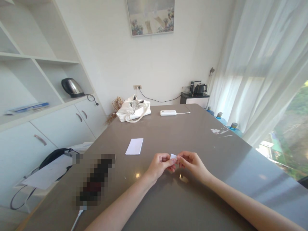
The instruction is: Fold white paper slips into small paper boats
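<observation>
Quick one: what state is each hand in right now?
Left hand: closed, holding a small piece of white paper.
Right hand: closed, fingertips at the paper's edge; whether they grip it can't be told.

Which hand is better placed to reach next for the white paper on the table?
Probably the left hand, nearer that white paper. The right hand is farther; both hands meet at a small white piece.

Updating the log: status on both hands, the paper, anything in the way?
Left hand pinching small white paper. Right hand fingertips at its edge, grip unclear. Nearest obstacle: larger white paper, apart from both hands.
</observation>
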Demonstrator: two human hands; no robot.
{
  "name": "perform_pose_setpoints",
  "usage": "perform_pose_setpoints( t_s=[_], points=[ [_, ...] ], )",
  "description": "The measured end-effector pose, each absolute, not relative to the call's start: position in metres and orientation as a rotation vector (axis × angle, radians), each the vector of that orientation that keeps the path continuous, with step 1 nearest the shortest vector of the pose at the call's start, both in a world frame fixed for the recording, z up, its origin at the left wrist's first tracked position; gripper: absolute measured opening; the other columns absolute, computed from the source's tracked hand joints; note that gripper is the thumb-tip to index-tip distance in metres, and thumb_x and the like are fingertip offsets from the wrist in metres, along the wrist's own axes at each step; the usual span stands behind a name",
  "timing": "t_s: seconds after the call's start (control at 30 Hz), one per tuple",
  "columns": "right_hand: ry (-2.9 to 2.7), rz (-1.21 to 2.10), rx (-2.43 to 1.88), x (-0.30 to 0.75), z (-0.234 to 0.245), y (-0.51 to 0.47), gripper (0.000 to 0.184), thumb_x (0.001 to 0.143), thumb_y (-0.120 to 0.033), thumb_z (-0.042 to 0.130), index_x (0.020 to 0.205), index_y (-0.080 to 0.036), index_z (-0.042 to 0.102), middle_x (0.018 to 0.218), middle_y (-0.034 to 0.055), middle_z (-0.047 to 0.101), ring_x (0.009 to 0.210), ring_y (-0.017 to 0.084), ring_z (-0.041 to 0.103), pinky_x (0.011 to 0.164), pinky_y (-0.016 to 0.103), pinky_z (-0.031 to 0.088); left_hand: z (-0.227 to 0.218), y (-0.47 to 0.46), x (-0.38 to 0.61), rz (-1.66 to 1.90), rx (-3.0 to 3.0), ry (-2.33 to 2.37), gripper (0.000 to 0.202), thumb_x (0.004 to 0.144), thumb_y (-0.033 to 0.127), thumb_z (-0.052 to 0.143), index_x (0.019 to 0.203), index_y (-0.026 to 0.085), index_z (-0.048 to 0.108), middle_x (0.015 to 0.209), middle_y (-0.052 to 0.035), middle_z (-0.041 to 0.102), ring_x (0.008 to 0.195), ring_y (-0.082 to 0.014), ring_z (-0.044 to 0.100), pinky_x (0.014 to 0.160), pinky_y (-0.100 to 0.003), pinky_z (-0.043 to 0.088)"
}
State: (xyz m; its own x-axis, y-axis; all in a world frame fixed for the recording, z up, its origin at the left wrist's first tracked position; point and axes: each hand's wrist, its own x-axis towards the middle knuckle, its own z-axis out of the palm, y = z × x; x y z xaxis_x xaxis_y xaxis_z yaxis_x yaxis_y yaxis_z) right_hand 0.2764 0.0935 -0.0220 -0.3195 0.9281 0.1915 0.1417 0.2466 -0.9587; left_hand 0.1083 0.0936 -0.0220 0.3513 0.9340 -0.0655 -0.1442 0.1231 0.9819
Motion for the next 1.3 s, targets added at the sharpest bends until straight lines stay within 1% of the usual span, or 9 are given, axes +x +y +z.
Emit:
perform_pose_setpoints(
  t_s=[0.2, 0.3, 0.43, 0.53, 0.63, 0.8, 0.9, 1.13, 1.3],
  points=[
    [-1.689, 1.120, -1.040, 0.2798, -0.0210, 0.0944, 0.037, 0.079, -0.049, 0.057, 0.065, -0.015, 0.061, 0.055, 0.0011, 0.058, 0.051, 0.011, 0.051, 0.049, 0.023, 0.040, -0.0289, 0.0952, 0.1082, 0.854, 1.080, 0.837, 0.034, 0.066, 0.044, 0.073, 0.074, 0.011, 0.067, 0.062, -0.0045, 0.064, 0.053, -0.0119, 0.059, 0.057, -0.025, 0.048],
    [-1.705, 1.119, -1.059, 0.2808, -0.0219, 0.0949, 0.038, 0.079, -0.049, 0.057, 0.063, -0.014, 0.060, 0.053, 0.0006, 0.057, 0.049, 0.011, 0.050, 0.048, 0.023, 0.040, -0.0301, 0.0972, 0.1085, 0.935, 1.129, 0.873, 0.034, 0.067, 0.045, 0.071, 0.074, 0.012, 0.068, 0.064, -0.0029, 0.063, 0.056, -0.0113, 0.056, 0.058, -0.023, 0.045],
    [-1.647, 1.256, -0.979, 0.2771, -0.0226, 0.0938, 0.034, 0.076, -0.047, 0.062, 0.074, -0.013, 0.064, 0.064, 0.0037, 0.065, 0.057, 0.013, 0.058, 0.056, 0.025, 0.046, -0.0262, 0.0987, 0.1072, 1.074, 1.120, 0.918, 0.027, 0.064, 0.037, 0.075, 0.061, 0.011, 0.067, 0.056, -0.0009, 0.060, 0.056, -0.0094, 0.050, 0.057, -0.020, 0.038],
    [-1.586, 1.330, -0.899, 0.2743, -0.0242, 0.0932, 0.032, 0.069, -0.041, 0.070, 0.082, -0.013, 0.065, 0.076, 0.0068, 0.070, 0.069, 0.016, 0.064, 0.066, 0.028, 0.050, -0.0234, 0.0975, 0.1071, 1.075, 0.908, 0.835, 0.024, 0.059, 0.032, 0.079, 0.060, 0.011, 0.067, 0.059, -0.0017, 0.062, 0.057, -0.0094, 0.052, 0.059, -0.020, 0.039],
    [-1.550, 1.296, -0.888, 0.2737, -0.0262, 0.0940, 0.029, 0.069, -0.040, 0.072, 0.079, -0.014, 0.064, 0.075, 0.0065, 0.070, 0.070, 0.017, 0.064, 0.068, 0.030, 0.052, -0.0236, 0.0958, 0.1088, 1.012, 0.793, 0.760, 0.026, 0.057, 0.031, 0.081, 0.060, 0.010, 0.066, 0.056, -0.0010, 0.059, 0.054, -0.0073, 0.050, 0.057, -0.020, 0.039],
    [-1.518, 1.300, -0.872, 0.2737, -0.0256, 0.0952, 0.031, 0.069, -0.043, 0.071, 0.078, -0.014, 0.065, 0.072, 0.0058, 0.068, 0.068, 0.017, 0.065, 0.069, 0.031, 0.053, -0.0290, 0.0951, 0.1120, 0.999, 0.743, 0.729, 0.035, 0.053, 0.031, 0.084, 0.076, 0.011, 0.066, 0.059, 0.0002, 0.061, 0.052, -0.0057, 0.051, 0.056, -0.019, 0.040],
    [-1.516, 1.311, -0.880, 0.2732, -0.0241, 0.0948, 0.032, 0.068, -0.043, 0.072, 0.080, -0.015, 0.065, 0.073, 0.0056, 0.069, 0.069, 0.017, 0.065, 0.070, 0.030, 0.053, -0.0313, 0.0955, 0.1124, 1.044, 0.740, 0.727, 0.037, 0.051, 0.032, 0.085, 0.072, 0.012, 0.062, 0.057, 0.0016, 0.060, 0.051, -0.0052, 0.051, 0.055, -0.017, 0.040],
    [-1.512, 1.351, -0.842, 0.2731, -0.0212, 0.0929, 0.030, 0.072, -0.041, 0.070, 0.084, -0.014, 0.065, 0.076, 0.0069, 0.069, 0.072, 0.018, 0.066, 0.072, 0.031, 0.052, -0.0306, 0.0948, 0.1130, 1.048, 0.706, 0.686, 0.034, 0.055, 0.030, 0.084, 0.069, 0.011, 0.060, 0.055, 0.0020, 0.060, 0.050, -0.0042, 0.052, 0.052, -0.015, 0.041],
    [-1.516, 1.333, -0.807, 0.2735, -0.0214, 0.0933, 0.027, 0.073, -0.040, 0.069, 0.084, -0.015, 0.065, 0.077, 0.0055, 0.069, 0.075, 0.018, 0.065, 0.075, 0.031, 0.052, -0.0282, 0.0938, 0.1129, 1.027, 0.660, 0.682, 0.034, 0.055, 0.030, 0.084, 0.068, 0.012, 0.058, 0.057, 0.0008, 0.063, 0.051, -0.0059, 0.056, 0.052, -0.016, 0.044]
  ],
)
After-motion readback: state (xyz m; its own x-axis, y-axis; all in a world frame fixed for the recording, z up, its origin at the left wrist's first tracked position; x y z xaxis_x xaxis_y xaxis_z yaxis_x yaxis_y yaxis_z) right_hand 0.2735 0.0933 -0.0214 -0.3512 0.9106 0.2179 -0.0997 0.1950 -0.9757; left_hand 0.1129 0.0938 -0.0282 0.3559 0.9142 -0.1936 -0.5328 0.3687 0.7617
